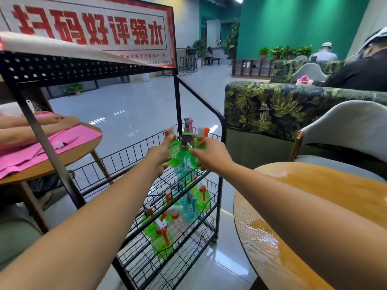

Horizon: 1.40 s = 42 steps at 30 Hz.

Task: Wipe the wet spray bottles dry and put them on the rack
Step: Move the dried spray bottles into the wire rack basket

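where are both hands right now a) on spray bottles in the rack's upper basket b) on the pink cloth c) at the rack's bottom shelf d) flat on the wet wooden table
a: the left hand and right hand both grip spray bottles standing in the rack's upper basket

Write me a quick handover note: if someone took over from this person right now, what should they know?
Left hand: grips a green spray bottle at the rack's upper shelf.
Right hand: grips a second green bottle beside it; a blue-tinted bottle stands between them.
Done: more bottles sit on the lower shelves.
Left: settle these two and let go. The round table has a puddle; whether more wet bottles wait is not visible.
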Tool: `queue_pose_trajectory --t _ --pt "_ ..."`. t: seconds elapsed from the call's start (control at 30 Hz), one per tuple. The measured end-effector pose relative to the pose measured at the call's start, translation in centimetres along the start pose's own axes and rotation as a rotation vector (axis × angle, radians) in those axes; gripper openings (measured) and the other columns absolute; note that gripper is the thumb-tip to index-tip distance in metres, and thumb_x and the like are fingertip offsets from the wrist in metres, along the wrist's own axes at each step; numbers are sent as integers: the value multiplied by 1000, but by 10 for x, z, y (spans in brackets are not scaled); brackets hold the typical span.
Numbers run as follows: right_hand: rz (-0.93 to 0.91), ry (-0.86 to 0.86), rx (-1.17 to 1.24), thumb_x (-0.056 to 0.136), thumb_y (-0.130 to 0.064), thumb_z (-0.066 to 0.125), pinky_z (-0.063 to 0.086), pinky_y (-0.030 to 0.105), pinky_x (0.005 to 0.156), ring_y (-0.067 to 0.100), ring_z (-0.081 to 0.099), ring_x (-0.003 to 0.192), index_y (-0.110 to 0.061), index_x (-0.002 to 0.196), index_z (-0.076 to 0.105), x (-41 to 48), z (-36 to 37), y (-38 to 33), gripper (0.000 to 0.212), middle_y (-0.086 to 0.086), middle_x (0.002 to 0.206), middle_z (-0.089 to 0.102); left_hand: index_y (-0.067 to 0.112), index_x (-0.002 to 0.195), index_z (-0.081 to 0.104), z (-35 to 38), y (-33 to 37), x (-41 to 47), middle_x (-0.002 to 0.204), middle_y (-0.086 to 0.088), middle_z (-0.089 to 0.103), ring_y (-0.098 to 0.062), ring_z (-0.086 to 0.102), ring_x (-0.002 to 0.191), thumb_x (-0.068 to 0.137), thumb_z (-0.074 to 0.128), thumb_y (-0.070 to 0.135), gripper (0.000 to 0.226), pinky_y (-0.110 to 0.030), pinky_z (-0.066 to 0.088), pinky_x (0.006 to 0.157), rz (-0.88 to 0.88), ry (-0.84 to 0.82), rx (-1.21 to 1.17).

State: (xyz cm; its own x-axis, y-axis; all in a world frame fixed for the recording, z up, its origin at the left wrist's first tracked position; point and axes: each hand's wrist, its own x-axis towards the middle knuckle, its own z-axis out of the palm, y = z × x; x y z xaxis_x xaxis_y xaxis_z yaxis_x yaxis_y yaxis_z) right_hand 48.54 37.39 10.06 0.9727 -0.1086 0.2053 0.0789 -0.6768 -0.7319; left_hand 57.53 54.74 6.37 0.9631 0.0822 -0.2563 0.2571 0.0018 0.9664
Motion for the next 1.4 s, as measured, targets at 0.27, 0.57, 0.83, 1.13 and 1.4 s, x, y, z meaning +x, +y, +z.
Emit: queue_pose_trajectory --t 0.27,0.57,0.83,1.13,1.4 --pt "35 58 -12 102 -35 65 58 28 54 11 72 53 -17 120 63 -65 -58 20 27 3 73 75 14 137 52 -2 6 -60 129 -9 57 -22 61 112 92 75 48 60 -39 52 77 94 6 94" --pt "55 181 -115 100 -25 65 55 27 47 15 71 53 -19 99 68 -182 -176 70 7 2 68 74 16 109 73 105 -5 -188 98 -3 75 -17 68 86 100 69 35 22 -34 44 72 230 -507 411" --pt "240 283 -269 101 -24 65 55 29 49 15 71 58 -20 99 69 -302 -307 140 5 2 71 74 15 110 73 270 -33 -286 97 -2 75 -11 65 76 105 64 34 22 -31 43 70 333 -828 541" --pt "507 463 -395 100 -24 65 61 34 56 11 73 60 -26 101 70 -398 -447 224 6 -2 73 75 17 113 72 427 -69 -370 104 -6 76 -15 72 87 106 63 37 23 -30 52 78 364 -1029 548" --pt "648 685 -396 98 -19 66 62 39 64 20 75 64 -24 93 71 -457 -536 300 8 1 72 75 21 116 64 555 -92 -403 111 -3 73 -18 73 100 105 65 37 20 -33 58 85 354 -1054 549"
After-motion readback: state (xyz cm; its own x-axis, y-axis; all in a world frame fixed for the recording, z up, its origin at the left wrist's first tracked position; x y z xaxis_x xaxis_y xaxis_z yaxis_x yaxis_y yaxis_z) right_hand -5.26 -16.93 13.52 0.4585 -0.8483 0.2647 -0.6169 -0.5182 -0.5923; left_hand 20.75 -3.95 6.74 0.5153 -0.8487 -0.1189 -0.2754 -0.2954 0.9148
